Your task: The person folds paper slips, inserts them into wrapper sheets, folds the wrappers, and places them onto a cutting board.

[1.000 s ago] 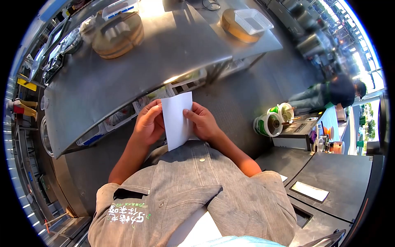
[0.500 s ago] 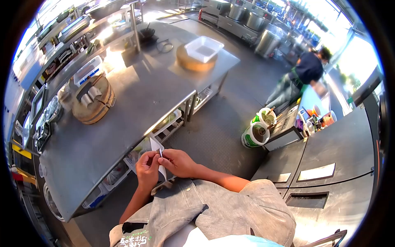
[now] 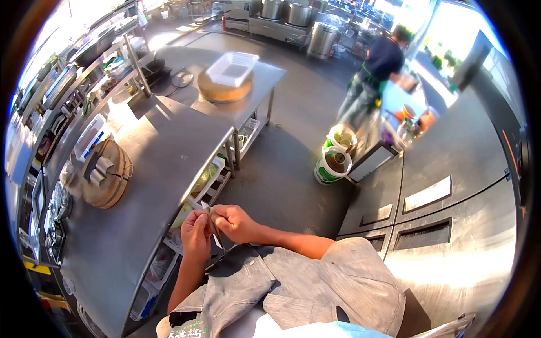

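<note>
Close to my body, both hands pinch a thin white sheet (image 3: 217, 241), seen nearly edge-on. Whether it is paper or plastic I cannot tell. My left hand (image 3: 196, 232) is closed on its left side, thumb against curled fingers. Pressed up beside it, my right hand (image 3: 235, 224) grips the sheet from the right, fingers bent. The fingers cover much of the sheet, and only a small tip and a lower strip show. Both hands are in front of the long edge of the steel table (image 3: 152, 169).
On the table a round wooden chopping block (image 3: 107, 194) bears grey and dark pieces. A white plastic basket (image 3: 232, 69) sits on another block. White buckets (image 3: 332, 166) stand on the floor. A co-worker (image 3: 380, 65) bends over a counter. Steel cabinet doors (image 3: 451, 174) are at right.
The view has turned right, so the table, blocks and buckets appear farther left. My hands still hold the white sheet, of which less shows now. The co-worker appears more upright.
</note>
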The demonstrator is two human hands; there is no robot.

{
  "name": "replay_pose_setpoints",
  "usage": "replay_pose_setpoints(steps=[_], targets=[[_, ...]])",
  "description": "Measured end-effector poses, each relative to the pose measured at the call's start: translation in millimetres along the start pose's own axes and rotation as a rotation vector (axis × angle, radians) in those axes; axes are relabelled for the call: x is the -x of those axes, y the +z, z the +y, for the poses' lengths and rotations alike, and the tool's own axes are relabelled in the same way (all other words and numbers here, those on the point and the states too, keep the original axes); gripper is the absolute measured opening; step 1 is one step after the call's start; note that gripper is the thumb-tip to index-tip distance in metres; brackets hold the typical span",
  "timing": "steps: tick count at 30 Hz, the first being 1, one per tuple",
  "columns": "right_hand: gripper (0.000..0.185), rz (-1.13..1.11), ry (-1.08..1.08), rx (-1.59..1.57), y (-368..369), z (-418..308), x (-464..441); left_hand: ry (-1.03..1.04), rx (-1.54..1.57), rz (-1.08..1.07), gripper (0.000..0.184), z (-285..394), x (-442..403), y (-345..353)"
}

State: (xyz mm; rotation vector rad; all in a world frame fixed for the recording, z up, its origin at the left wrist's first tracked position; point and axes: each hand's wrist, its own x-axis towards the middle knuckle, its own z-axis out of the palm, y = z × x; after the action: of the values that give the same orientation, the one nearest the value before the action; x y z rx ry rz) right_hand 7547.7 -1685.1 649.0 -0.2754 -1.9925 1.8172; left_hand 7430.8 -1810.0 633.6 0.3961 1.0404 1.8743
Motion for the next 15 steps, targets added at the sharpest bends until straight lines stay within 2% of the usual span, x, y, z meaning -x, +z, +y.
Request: replay_pose_setpoints(steps=[2,3,6,10,11,12,14,15], targets=[[0.018,-0.01,-0.022,0.053,-2,0,-3,0.2,-0.436,0.052,0.009,6,1,12],[0.018,-0.015,-0.027,0.123,-6,-4,-3,0.198,-0.433,0.047,0.009,10,2,15],[0.018,-0.101,0.01,-0.01,-11,-8,-5,0.242,-0.932,-0.009,0.011,24,6,11],[0.02,-0.136,-0.045,0.01,-13,-17,-8,0.158,-0.833,-0.083,0.017,28,3,-5],[0.021,-0.167,0.008,-0.081,-13,-20,-9,0.177,-0.665,-0.097,0.019,26,3,-4],[0.022,-0.191,0.061,-0.168,-13,-24,-9,0.169,-0.662,-0.107,0.019,21,2,-6],[0.024,-0.169,0.079,-0.265,-4,-10,-13,0.155,-0.171,-0.069,0.019,6,-3,-12],[0.023,-0.166,0.135,-0.432,-1,-10,-14,0.144,-0.116,-0.037,0.019,19,4,17]])
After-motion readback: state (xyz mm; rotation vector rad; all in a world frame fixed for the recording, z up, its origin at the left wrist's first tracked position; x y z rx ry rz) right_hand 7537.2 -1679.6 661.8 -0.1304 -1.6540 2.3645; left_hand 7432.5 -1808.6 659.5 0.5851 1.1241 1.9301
